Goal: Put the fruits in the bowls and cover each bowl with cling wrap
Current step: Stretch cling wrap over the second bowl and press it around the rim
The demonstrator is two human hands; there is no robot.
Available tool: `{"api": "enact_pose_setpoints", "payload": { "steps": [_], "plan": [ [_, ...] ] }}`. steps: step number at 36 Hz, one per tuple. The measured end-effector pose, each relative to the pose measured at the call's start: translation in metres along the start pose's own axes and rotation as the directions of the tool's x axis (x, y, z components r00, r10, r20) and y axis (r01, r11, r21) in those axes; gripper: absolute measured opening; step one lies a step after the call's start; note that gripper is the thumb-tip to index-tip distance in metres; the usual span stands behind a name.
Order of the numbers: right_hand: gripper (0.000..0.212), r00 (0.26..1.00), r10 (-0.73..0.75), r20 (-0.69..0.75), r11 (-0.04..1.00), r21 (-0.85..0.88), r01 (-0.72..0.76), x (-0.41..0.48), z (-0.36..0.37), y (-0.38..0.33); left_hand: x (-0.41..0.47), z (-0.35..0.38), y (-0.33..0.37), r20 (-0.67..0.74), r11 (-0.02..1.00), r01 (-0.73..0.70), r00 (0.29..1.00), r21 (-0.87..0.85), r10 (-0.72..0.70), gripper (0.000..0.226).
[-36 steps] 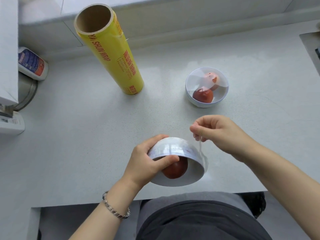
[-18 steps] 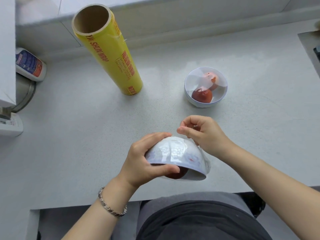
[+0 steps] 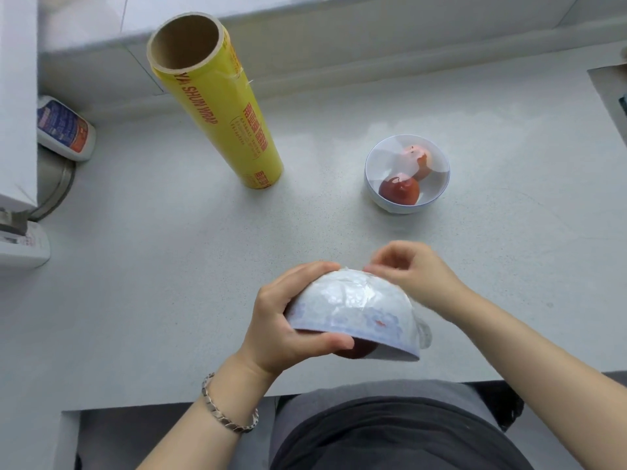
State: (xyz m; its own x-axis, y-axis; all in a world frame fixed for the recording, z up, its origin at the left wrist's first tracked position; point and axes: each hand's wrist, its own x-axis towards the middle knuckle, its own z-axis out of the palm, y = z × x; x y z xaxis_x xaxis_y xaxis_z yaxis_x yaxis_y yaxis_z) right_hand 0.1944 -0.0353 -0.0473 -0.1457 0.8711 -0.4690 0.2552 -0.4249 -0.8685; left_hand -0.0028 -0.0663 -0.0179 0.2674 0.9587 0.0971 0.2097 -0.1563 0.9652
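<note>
Your left hand [image 3: 281,320] grips the near bowl [image 3: 353,310] in the lower centre of the frame, just above the counter [image 3: 152,266] edge. The bowl is tipped almost upside down, its mouth turned down and toward you. Your fingers curl over its base at the top. Your thumb lies across the rim below and touches the red fruit [image 3: 356,351], which peeps out under the rim. Cling wrap [image 3: 349,293] lies wrinkled and shiny over the bowl's outer wall, with a loose fold hanging at the rim's right end.

Your right hand [image 3: 414,276] sits just right of the bowl's base. Its fingers are curled, and the thumb and forefinger meet on the film where it crosses the base. The fingertips are blurred, so the exact hold is hard to read.

Right of centre, well apart from both hands, the second bowl [image 3: 390,206] stands upright with film stretched over its mouth and two fruits inside. The yellow roll [image 3: 220,110] stands on end in the upper left. A bottle [image 3: 64,128] lies at the left edge.
</note>
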Motion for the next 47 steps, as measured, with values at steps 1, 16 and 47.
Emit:
{"api": "enact_pose_setpoints", "payload": {
  "steps": [1, 16, 47],
  "plan": [
    [0.015, 0.996, -0.031, -0.085, 0.999, 0.029, 0.034, -0.003, -0.007, -0.004, 0.0, -0.001, -0.002, -0.006, 1.0, 0.01, 1.0, 0.015, -0.009, 0.057],
    [0.048, 0.934, -0.034, 0.357, 0.994, -0.085, 0.069, -0.033, -0.01, -0.022, -0.001, 0.001, -0.002, -0.063, 0.984, 0.171, 0.984, 0.049, -0.168, 0.072],
    [0.079, 0.946, -0.049, 0.32, 0.997, -0.038, 0.065, -0.016, 0.003, -0.02, -0.003, 0.015, -0.016, -0.129, 0.888, 0.437, 0.881, -0.141, -0.455, 0.052]
  ]
}}
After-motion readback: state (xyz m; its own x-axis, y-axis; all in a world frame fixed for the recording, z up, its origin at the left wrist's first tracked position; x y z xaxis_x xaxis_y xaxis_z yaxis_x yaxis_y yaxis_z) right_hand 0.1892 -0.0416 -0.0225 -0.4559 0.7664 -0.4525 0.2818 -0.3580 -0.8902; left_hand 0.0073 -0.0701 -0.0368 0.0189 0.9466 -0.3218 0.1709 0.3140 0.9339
